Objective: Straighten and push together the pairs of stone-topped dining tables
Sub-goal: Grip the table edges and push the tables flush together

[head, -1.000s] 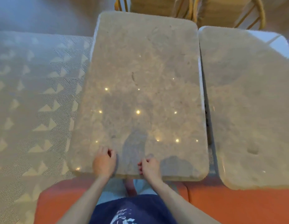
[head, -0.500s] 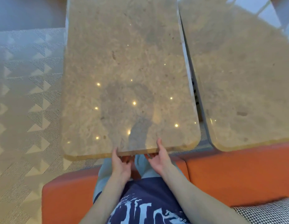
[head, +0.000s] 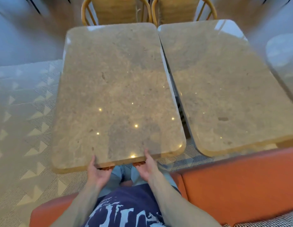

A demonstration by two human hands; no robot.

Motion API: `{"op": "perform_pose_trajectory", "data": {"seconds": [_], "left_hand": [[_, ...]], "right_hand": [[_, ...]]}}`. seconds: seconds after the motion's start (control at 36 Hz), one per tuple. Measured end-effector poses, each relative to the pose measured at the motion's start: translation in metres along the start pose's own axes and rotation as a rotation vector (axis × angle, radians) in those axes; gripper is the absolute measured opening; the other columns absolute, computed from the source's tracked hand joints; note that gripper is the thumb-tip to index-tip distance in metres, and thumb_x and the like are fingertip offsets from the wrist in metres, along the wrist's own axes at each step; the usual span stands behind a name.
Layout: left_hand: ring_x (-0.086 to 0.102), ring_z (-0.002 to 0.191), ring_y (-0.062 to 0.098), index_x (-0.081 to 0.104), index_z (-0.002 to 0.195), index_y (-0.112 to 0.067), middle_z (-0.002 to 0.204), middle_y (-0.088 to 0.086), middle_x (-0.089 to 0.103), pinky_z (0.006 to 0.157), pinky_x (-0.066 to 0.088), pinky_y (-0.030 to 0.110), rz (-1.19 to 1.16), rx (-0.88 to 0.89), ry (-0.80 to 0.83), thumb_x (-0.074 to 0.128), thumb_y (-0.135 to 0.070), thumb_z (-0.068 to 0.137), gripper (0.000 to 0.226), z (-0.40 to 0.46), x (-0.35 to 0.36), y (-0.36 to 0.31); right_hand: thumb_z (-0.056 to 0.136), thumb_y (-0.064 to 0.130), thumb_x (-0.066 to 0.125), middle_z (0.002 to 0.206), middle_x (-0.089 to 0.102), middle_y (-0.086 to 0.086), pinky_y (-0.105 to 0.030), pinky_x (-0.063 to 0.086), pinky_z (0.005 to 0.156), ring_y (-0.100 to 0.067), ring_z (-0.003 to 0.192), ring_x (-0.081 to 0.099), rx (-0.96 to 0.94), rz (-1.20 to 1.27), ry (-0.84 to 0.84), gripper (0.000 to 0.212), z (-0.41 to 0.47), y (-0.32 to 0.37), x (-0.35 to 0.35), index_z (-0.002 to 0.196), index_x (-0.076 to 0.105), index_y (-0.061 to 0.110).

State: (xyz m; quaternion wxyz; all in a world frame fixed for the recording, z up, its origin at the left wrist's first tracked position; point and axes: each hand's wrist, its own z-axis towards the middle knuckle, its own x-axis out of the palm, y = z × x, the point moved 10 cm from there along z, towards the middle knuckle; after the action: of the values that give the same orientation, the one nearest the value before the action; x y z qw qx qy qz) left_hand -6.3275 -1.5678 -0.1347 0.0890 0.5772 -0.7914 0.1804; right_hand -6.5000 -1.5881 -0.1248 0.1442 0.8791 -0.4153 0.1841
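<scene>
Two beige stone-topped tables stand side by side. The left table [head: 116, 89] is right in front of me, the right table [head: 224, 89] beside it. They nearly touch at the far end, and a narrow wedge-shaped gap widens toward me. My left hand [head: 97, 172] and my right hand [head: 146, 167] both grip the near edge of the left table, thumbs on top and fingers curled underneath.
Two wicker chairs [head: 116, 10] [head: 180, 10] stand at the far ends of the tables. An orange bench seat [head: 237, 182] runs under and beside me. Patterned carpet [head: 24, 125] lies to the left. Another tabletop's edge [head: 283, 66] shows at far right.
My hands went from resting on top of the left table's near end to gripping its near edge from below. The gap between the tables has narrowed at the far end.
</scene>
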Motion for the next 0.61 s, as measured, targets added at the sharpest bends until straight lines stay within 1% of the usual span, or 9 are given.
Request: {"op": "perform_pose_trajectory", "data": {"seconds": [0.06,0.08,0.11,0.14,0.22,0.31,0.36,0.47,0.61], "left_hand": [[0.045,0.138,0.035,0.044,0.147,-0.009,0.148,0.019,0.049,0.118,0.031,0.048,0.031,0.001,0.001,0.055,-0.046,0.096,0.063,-0.001,-0.002,0.003],[0.044,0.139,0.035,0.042,0.148,-0.008,0.149,0.02,0.048,0.119,0.031,0.048,0.04,0.002,0.002,0.054,-0.046,0.097,0.064,-0.002,-0.003,0.005],[0.043,0.14,0.035,0.042,0.148,-0.008,0.149,0.02,0.047,0.119,0.031,0.047,0.048,0.001,0.003,0.054,-0.047,0.097,0.065,-0.003,-0.003,0.007],[0.043,0.14,0.034,0.041,0.148,-0.007,0.149,0.02,0.047,0.119,0.031,0.046,0.057,0.002,0.002,0.053,-0.047,0.098,0.065,-0.004,-0.004,0.009],[0.043,0.139,0.035,0.042,0.147,-0.007,0.149,0.021,0.047,0.118,0.032,0.046,0.074,0.008,-0.003,0.05,-0.047,0.1,0.063,-0.005,-0.007,0.015],[0.044,0.139,0.036,0.043,0.146,-0.007,0.148,0.022,0.048,0.117,0.033,0.047,0.074,0.007,-0.01,0.048,-0.047,0.1,0.061,-0.003,-0.011,0.02],[0.045,0.138,0.036,0.043,0.147,-0.007,0.148,0.022,0.049,0.117,0.033,0.047,0.063,-0.001,0.003,0.048,-0.049,0.1,0.063,-0.002,-0.011,0.023],[0.048,0.135,0.037,0.044,0.146,-0.007,0.146,0.023,0.05,0.116,0.036,0.048,0.04,0.009,0.011,0.049,-0.056,0.097,0.069,-0.005,-0.01,0.024],[0.048,0.136,0.037,0.043,0.147,-0.007,0.146,0.023,0.049,0.117,0.034,0.048,0.019,0.003,0.002,0.049,-0.062,0.094,0.076,-0.005,-0.012,0.029]], "right_hand": [[0.1,0.039,0.052,0.113,0.068,-0.022,-0.041,0.052,0.086,-0.033,0.107,0.063,-0.001,0.004,0.019,0.053,-0.002,0.0,-0.002,0.134,0.052,-0.001],[0.1,0.039,0.052,0.112,0.068,-0.021,-0.04,0.053,0.081,-0.033,0.106,0.064,-0.008,-0.001,0.025,0.052,-0.002,0.0,-0.003,0.134,0.053,-0.001],[0.101,0.038,0.051,0.112,0.069,-0.02,-0.04,0.054,0.08,-0.032,0.105,0.064,-0.017,-0.009,0.029,0.051,-0.002,0.001,-0.004,0.135,0.052,0.0],[0.101,0.038,0.051,0.115,0.068,-0.02,-0.04,0.053,0.084,-0.031,0.106,0.064,-0.03,-0.017,0.029,0.051,-0.001,0.002,-0.007,0.136,0.051,0.001],[0.102,0.037,0.051,0.128,0.063,-0.02,-0.044,0.047,0.102,-0.032,0.116,0.06,-0.062,-0.06,0.025,0.052,0.002,0.004,-0.017,0.141,0.047,0.003],[0.102,0.038,0.05,0.133,0.061,-0.02,-0.047,0.04,0.113,-0.033,0.124,0.057,-0.077,-0.093,0.015,0.054,0.005,0.004,-0.026,0.144,0.044,0.005],[0.101,0.039,0.05,0.134,0.061,-0.019,-0.047,0.039,0.114,-0.033,0.125,0.056,-0.078,-0.104,0.01,0.055,0.006,0.004,-0.03,0.144,0.043,0.005],[0.101,0.036,0.052,0.133,0.061,-0.021,-0.048,0.042,0.111,-0.035,0.124,0.057,-0.093,-0.092,0.003,0.054,0.004,0.007,-0.034,0.143,0.044,0.003],[0.102,0.035,0.05,0.133,0.06,-0.021,-0.048,0.039,0.114,-0.034,0.125,0.056,-0.096,-0.116,0.011,0.053,0.0,0.01,-0.038,0.143,0.044,0.002]]}}
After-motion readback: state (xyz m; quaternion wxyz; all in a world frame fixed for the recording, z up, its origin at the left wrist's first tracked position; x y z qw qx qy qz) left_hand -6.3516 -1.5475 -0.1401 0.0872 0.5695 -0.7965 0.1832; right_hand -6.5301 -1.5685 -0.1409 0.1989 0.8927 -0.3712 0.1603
